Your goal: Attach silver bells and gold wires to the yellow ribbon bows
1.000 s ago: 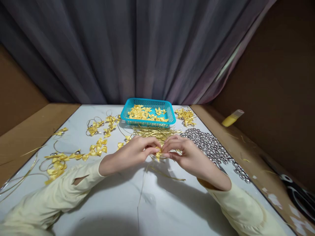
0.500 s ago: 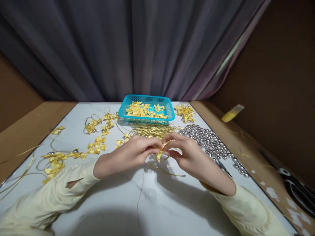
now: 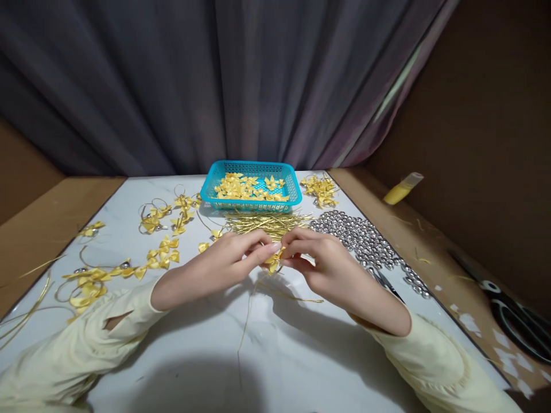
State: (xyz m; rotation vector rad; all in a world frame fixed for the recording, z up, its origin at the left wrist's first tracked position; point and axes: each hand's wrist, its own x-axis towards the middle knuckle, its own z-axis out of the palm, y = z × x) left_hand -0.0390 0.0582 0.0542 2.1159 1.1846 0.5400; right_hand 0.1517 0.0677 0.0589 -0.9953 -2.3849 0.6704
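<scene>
Pinching a small yellow satin ribbon bow (image 3: 272,263) between both sets of fingertips, our left hand (image 3: 224,265) and right hand (image 3: 329,268) meet just above the white marble-look worktop (image 3: 275,355), each grip closed on the bow. We judge we are mid-assembly, fastening it; next calls for fine fingertip control. A turquoise perforated plastic basket (image 3: 251,186) of bows sits beyond, silver round bells (image 3: 365,241) to the right.

Yellow bow (image 3: 272,263); turquoise basket (image 3: 251,202) (latticed); silver beads (image 3: 361,241); grey curtain (image 3: 215,86)
</scene>
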